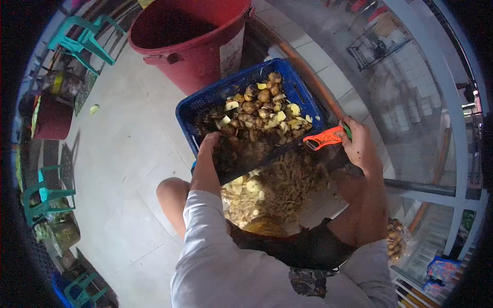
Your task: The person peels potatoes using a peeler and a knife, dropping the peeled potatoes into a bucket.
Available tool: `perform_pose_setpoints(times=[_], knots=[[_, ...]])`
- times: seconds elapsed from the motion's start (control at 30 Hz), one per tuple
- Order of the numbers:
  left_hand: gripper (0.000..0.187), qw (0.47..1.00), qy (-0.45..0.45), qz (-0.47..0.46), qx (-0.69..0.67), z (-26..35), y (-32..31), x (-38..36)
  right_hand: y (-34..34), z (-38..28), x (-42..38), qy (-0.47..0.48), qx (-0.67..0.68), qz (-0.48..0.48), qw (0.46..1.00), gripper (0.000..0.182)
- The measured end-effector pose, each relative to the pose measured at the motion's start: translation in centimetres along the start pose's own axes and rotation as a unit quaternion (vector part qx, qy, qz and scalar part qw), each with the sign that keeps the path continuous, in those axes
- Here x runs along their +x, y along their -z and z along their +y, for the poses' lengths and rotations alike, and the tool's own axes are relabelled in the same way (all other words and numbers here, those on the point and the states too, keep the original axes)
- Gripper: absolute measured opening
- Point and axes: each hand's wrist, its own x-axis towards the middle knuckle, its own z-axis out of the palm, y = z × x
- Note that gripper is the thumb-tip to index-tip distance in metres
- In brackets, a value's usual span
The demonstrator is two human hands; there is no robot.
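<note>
My right hand (358, 142) is closed round a vegetable peeler (324, 138) with an orange head and some green at the grip, held beside the crate's right side. My left hand (209, 141) reaches into the left part of a blue plastic crate (186, 110); its fingers are lost against the dark contents. In the crate lie brown-skinned, potato-like roots (250, 107), several cut pale-yellow pieces (281, 116) among them. Between my legs, below the crate, is a heap of brown peelings (290, 185), with peeled pale pieces (246, 191) to its left.
A large red bin (192, 56) stands just behind the crate. To the right run an orange-brown floor edge (308, 66) and a grey metal frame (441, 97). Green plastic chairs (82, 41) line the left. A clear bag of brown roots (396, 240) sits at my right.
</note>
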Motion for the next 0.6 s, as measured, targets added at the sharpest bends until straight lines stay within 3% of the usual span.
perform_pose_setpoints(times=[0.03, 0.07, 0.1, 0.13, 0.2, 0.27, 0.3, 0.33, 0.43, 0.47, 0.5, 0.53, 0.6], knots=[[0.02, 0.998, 0.015, -0.009, -0.054, 0.1, 0.5, 0.0, 0.1, -0.4, 0.0, 0.0, -0.006, 0.01, 1.0, 0.032], [0.022, 0.967, 0.148, -0.049, -0.201, 1.0, 1.8, 0.2, 0.3, -1.0, 0.0, -0.001, -0.011, 0.022, 1.0, 0.03], [0.025, 0.896, 0.273, -0.086, -0.34, 2.0, 3.1, 0.4, 0.7, -1.6, -0.1, -0.001, -0.009, 0.027, 1.0, 0.03], [0.025, 0.899, 0.269, -0.085, -0.336, 3.3, 3.9, 0.0, 1.2, -2.4, -0.3, 0.008, -0.008, 0.01, 1.0, 0.03], [0.03, 0.775, 0.152, -0.109, -0.603, 7.3, 5.2, -1.4, 1.8, -3.4, -0.4, 0.017, -0.006, 0.001, 1.0, 0.03], [0.035, 0.688, 0.049, -0.218, -0.691, 16.9, 9.6, -3.3, 2.2, -3.7, -0.4, -0.02, -0.005, -0.101, 0.995, 0.034], [0.037, 0.634, 0.006, -0.277, -0.722, 22.3, 12.1, -4.4, 1.8, -3.3, -0.7, -0.021, -0.004, -0.092, 0.996, 0.034], [0.043, 0.649, 0.095, -0.154, -0.738, 28.1, 13.5, -6.5, 0.8, -2.5, -1.0, 0.006, 0.016, -0.063, 0.998, 0.034], [0.049, 0.63, 0.153, -0.142, -0.748, 33.4, 14.8, -7.2, 0.4, -2.0, -2.5, 0.044, 0.018, -0.025, 0.999, 0.04], [0.05, 0.615, 0.088, -0.24, -0.746, 33.9, 14.9, -7.1, 1.2, -3.3, -3.2, -0.002, 0.006, -0.073, 0.997, 0.046], [0.05, 0.618, 0.084, -0.246, -0.742, 34.4, 14.8, -7.2, 1.8, -3.9, -4.1, -0.049, -0.005, -0.121, 0.991, 0.052], [0.049, 0.657, 0.064, -0.257, -0.706, 35.7, 15.0, -7.9, 0.4, -2.3, -4.5, -0.03, -0.018, -0.09, 0.995, 0.06], [0.044, 0.686, 0.034, -0.223, -0.692, 42.4, 16.0, -13.1, -0.1, -1.6, -6.5, -0.049, 0.013, -0.096, 0.994, 0.062]])
